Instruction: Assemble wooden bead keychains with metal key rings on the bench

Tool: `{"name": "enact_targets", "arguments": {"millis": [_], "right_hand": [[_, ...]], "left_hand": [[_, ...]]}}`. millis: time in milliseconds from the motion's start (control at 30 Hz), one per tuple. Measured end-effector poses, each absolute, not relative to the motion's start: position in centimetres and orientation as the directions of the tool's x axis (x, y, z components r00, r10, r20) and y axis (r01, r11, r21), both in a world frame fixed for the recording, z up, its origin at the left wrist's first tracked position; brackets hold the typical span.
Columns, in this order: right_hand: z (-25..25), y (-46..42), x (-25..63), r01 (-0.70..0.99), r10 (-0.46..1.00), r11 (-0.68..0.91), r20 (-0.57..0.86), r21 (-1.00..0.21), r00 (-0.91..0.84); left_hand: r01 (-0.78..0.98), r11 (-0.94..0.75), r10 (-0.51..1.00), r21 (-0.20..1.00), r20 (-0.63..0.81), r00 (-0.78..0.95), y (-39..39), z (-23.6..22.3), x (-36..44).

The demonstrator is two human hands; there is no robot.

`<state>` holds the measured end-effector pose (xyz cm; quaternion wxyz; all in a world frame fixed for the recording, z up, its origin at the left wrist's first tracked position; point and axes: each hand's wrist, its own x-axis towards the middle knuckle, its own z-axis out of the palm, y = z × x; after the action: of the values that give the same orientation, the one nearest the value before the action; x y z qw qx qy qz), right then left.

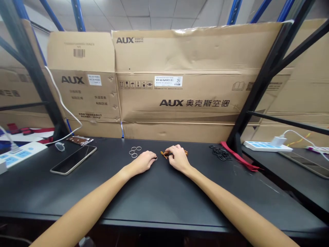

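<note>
My left hand (144,162) rests low over the table, fingers closed together. The edge of what looks like a metal ring shows at its fingertips. Just left of it lie several thin silver metal rings (134,155), loosely grouped. To the right, my right hand (178,157) is curled down over a brown beaded bracelet (164,155). Its amber-coloured ends stick out on both sides of the fingers, and the middle is hidden under the hand. A small gap separates the two hands.
A phone (74,160) lies at left by a power strip (24,152) and a small wrapped packet (80,140). At right are a pile of black rings (221,153), a red strap (240,157) and a black shelf post (253,89). Cardboard (177,92) stands behind the table.
</note>
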<state>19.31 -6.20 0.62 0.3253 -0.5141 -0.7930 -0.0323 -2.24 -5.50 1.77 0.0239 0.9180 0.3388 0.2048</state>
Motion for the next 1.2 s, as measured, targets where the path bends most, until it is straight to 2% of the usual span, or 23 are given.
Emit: {"name": "enact_targets", "arguments": {"millis": [133, 267, 500, 667, 900, 1100, 1200], "right_hand": [[0.55, -6.39, 19.26, 0.856, 0.8, 0.476, 0.504, -0.201, -0.326], [0.35, -6.43, 19.15, 0.84, 0.781, 0.514, 0.498, -0.171, -0.376], [-0.03, -6.15, 19.16, 0.789, 0.722, 0.589, 0.553, -0.177, -0.415], [-0.24, -5.84, 19.13, 0.747, 0.702, 0.634, 0.551, -0.198, -0.45], [-0.28, -5.83, 19.04, 0.681, 0.668, 0.694, 0.56, -0.233, -0.49], [-0.18, -5.99, 18.92, 0.666, 0.656, 0.711, 0.554, -0.224, -0.513], [-0.02, -6.11, 18.82, 0.656, 0.655, 0.718, 0.546, -0.233, -0.523]], "left_hand": [[0.61, -0.777, 0.62, 0.157, 0.364, 0.695, -5.36, 1.78, -2.26], [0.607, -0.783, 0.607, 0.136, 0.383, 0.696, -5.39, 1.74, -2.3], [0.613, -0.785, 0.588, 0.092, 0.425, 0.688, -5.66, 1.74, -2.18], [0.621, -0.775, 0.602, 0.114, 0.431, 0.672, -5.25, 1.37, -2.25], [0.622, -0.747, 0.654, 0.235, 0.43, 0.622, -4.92, 1.28, -2.33], [0.571, -0.659, 0.751, 0.489, 0.385, 0.536, -5.08, 1.76, -2.19], [0.53, -0.638, 0.765, 0.559, 0.379, 0.522, -5.24, 1.96, -2.23]]}}
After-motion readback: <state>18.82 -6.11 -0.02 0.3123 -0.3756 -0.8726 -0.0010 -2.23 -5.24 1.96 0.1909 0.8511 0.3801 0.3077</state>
